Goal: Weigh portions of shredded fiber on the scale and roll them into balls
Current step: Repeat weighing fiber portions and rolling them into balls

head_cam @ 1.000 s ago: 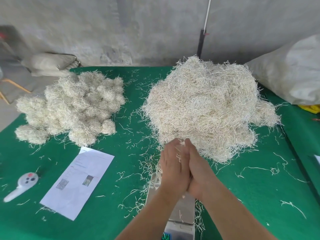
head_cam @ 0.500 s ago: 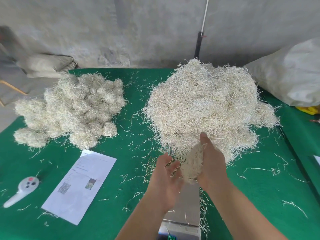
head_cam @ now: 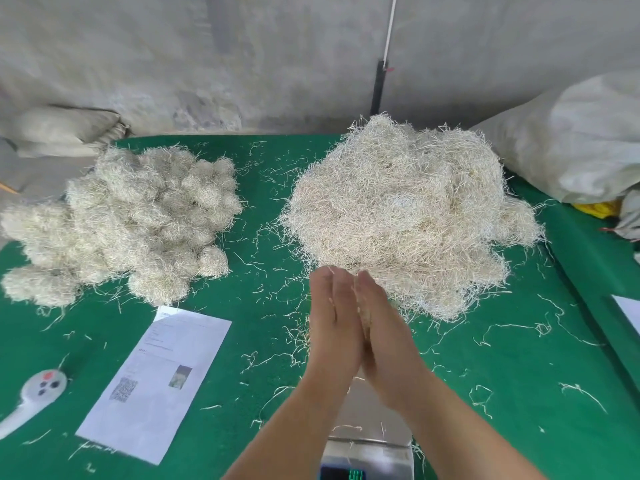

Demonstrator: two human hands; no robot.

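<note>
The green table fills the view, and on it the loose heap of shredded fiber is the largest thing, lying ahead of the hands and a little to the right, its near edge just beyond the fingertips; to the left, well apart from the heap, sits the pile of finished balls, so a finished ball has to travel forward and left, which puts the left hand on the nearer side; a pale sack leans at the far right, off the working area; nearer the person, a printed sheet lies flat at left with a white handheld device beside it; the scale stands directly under the wrists at the bottom edge, its steel platform bare but for a few stray strands, so the portion seems already weighed and lifted; above it the left hand and the right hand are pressed flat together, palm to palm, fingers pointing away toward the heap; the portion is squeezed between them, only a thin line of strands showing along the seam, its shape otherwise hidden; I judge the rolling step is under way, and the ball not yet ready for the pile.
</note>
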